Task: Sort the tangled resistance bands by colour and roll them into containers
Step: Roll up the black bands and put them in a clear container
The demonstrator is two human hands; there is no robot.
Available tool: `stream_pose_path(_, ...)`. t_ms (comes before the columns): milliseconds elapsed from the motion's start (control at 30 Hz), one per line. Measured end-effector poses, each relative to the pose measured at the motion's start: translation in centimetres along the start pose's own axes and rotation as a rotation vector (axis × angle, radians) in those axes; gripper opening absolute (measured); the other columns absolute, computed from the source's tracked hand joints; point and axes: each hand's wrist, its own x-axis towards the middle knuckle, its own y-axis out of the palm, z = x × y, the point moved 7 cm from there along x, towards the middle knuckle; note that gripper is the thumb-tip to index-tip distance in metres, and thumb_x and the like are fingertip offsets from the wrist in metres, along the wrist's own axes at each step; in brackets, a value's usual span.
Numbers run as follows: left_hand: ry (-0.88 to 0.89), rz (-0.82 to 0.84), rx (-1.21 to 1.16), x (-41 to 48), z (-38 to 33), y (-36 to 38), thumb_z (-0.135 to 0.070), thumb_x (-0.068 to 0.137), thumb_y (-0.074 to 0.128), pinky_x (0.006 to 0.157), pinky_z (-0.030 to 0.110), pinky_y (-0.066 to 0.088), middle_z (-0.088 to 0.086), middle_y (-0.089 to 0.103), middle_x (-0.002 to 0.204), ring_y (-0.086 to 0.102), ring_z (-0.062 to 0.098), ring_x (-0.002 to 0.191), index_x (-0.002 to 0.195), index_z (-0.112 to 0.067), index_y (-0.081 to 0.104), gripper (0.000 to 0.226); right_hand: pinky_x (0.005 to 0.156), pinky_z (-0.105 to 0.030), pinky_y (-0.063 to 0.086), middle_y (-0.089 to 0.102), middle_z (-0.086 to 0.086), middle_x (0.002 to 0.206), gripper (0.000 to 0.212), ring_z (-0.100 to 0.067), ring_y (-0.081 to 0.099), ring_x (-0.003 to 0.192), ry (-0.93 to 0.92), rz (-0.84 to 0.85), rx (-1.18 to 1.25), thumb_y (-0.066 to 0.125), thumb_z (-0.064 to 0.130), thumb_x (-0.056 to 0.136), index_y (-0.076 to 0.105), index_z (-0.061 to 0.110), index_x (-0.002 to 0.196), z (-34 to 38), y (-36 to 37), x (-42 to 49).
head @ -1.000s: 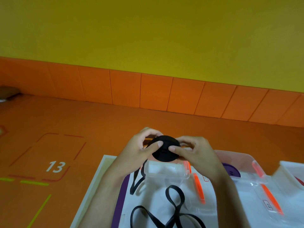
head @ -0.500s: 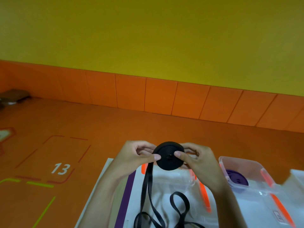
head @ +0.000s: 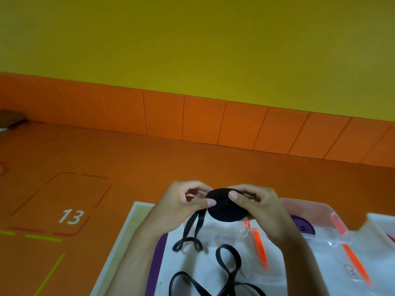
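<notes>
- The left hand point(head: 183, 205) sits at the coil's 9 o'clock. Its thumb lies straight with the tip on the rim, and the other fingers curl behind, pinching the rim where the tail leaves it. I judge this hand to be the feeder and brake: it should let the strap slide through under light drag, flat and untwisted.
- The loose tail point(head: 189, 228) of the black resistance band drops from the coil's 7 o'clock as two strands and ends in small loops on the white table point(head: 181, 269). More slack band point(head: 226, 268) lies in curves toward 6 o'clock. Lifting the coil a little would let those curves open out instead of dragging a kink into the fingers.
- The black coil point(head: 226, 207) is held in the air between both hands, wound into a tight disc. Each new turn should land square on the last, or the disc may cone and spring apart.
- The right hand point(head: 258, 207) grips at the coil's 3 o'clock, thumb pressed on the face near 1 o'clock, fingers curled round the back. It should turn the disc while squeezing both faces.
- A clear container point(head: 244, 231) sits under the coil at 6 o'clock. A purple roll point(head: 303, 226) lies in the tub point(head: 307, 205) at 4 o'clock, so black likely belongs in the nearer one.
</notes>
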Motion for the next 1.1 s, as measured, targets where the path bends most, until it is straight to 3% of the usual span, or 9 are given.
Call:
stream_pose_path(233, -0.004, -0.065, -0.02, 0.4, 0.3, 0.0, -0.025, 0.093, 0.083, 0.085, 0.017, 0.056, -0.007, 0.081, 0.104, 0.075, 0.009, 0.1, 0.104, -0.033, 0.081, 0.015, 0.075, -0.033, 0.065, 0.082, -0.007, 0.101, 0.021, -0.024, 0.079, 0.098, 0.004, -0.122, 0.145, 0.069, 0.037, 0.096, 0.082, 0.023, 0.106, -0.8, -0.6, 0.2)
stream_pose_path(400, -0.014, -0.035, 0.123, 0.1, 1.0, -0.5, -0.03, 0.097, 0.078, 0.088, 0.024, 0.054, -0.008, 0.076, 0.103, 0.07, 0.012, 0.1, 0.1, -0.036, 0.078, 0.007, 0.09, -0.021, 0.058, 0.078, 0.015, 0.108, 0.018, -0.005, 0.074, 0.106, -0.091, 0.025, -0.236, 0.062, 0.03, 0.105, 0.075, 0.032, 0.117, -0.8, -0.2, 0.4)
stream_pose_path(500, 0.018, -0.037, 0.201, 0.6, 0.3, -0.4, -0.028, 0.096, 0.079, 0.082, 0.02, 0.053, -0.014, 0.072, 0.099, 0.069, 0.01, 0.099, 0.096, -0.035, 0.077, 0.007, 0.082, -0.022, 0.061, 0.078, 0.018, 0.105, 0.019, -0.003, 0.074, 0.102, -0.061, 0.056, -0.277, 0.065, 0.024, 0.104, 0.075, 0.034, 0.117, -1.1, -0.2, 0.7)
stream_pose_path(600, -0.008, -0.1, 0.083, 1.0, 0.3, -0.5, -0.021, 0.092, 0.084, 0.084, 0.021, 0.057, -0.011, 0.079, 0.099, 0.075, 0.01, 0.099, 0.103, -0.03, 0.082, 0.015, 0.071, -0.028, 0.064, 0.079, 0.01, 0.1, 0.014, -0.01, 0.077, 0.097, -0.027, -0.031, -0.157, 0.064, 0.023, 0.104, 0.075, 0.028, 0.111, -1.5, -0.6, 1.0)
stream_pose_path(733, -0.013, -0.136, -0.071, 0.5, 0.4, -1.7, -0.016, 0.089, 0.086, 0.085, 0.018, 0.058, -0.005, 0.083, 0.103, 0.079, 0.011, 0.1, 0.106, -0.032, 0.084, 0.024, 0.077, -0.035, 0.067, 0.08, -0.004, 0.107, 0.026, -0.021, 0.079, 0.101, 0.003, -0.112, 0.101, 0.065, 0.036, 0.097, 0.074, 0.017, 0.112, -2.2, -0.6, 0.8)
stream_pose_path(900, -0.009, -0.108, 0.04, 0.4, 0.5, -2.6, -0.016, 0.091, 0.084, 0.088, 0.022, 0.059, -0.008, 0.083, 0.105, 0.077, 0.012, 0.1, 0.105, -0.037, 0.083, 0.025, 0.082, -0.03, 0.065, 0.08, 0.004, 0.104, 0.014, -0.013, 0.076, 0.106, 0.123, 0.046, -0.029, 0.066, 0.024, 0.103, 0.077, 0.023, 0.112, -3.3, -0.1, 0.9)
stream_pose_path(1033, 0.0, -0.103, -0.011, 0.5, 0.3, -2.1, -0.019, 0.094, 0.081, 0.092, 0.016, 0.056, -0.01, 0.082, 0.108, 0.076, 0.007, 0.107, 0.109, -0.036, 0.083, 0.022, 0.078, -0.032, 0.066, 0.082, -0.009, 0.1, 0.012, -0.025, 0.08, 0.099, 0.122, -0.023, 0.085, 0.07, 0.016, 0.1, 0.08, 0.014, 0.107, -3.2, -0.7, 1.1)
stream_pose_path(1100, -0.03, -0.111, -0.033, 0.6, 0.4, -2.0, -0.031, 0.091, 0.083, 0.091, 0.016, 0.057, -0.011, 0.081, 0.108, 0.075, 0.006, 0.107, 0.107, -0.037, 0.083, 0.016, 0.077, -0.029, 0.065, 0.082, -0.01, 0.1, 0.012, -0.026, 0.08, 0.098, 0.119, -0.052, 0.111, 0.072, 0.016, 0.096, 0.082, 0.015, 0.103, -3.1, -0.9, 1.1)
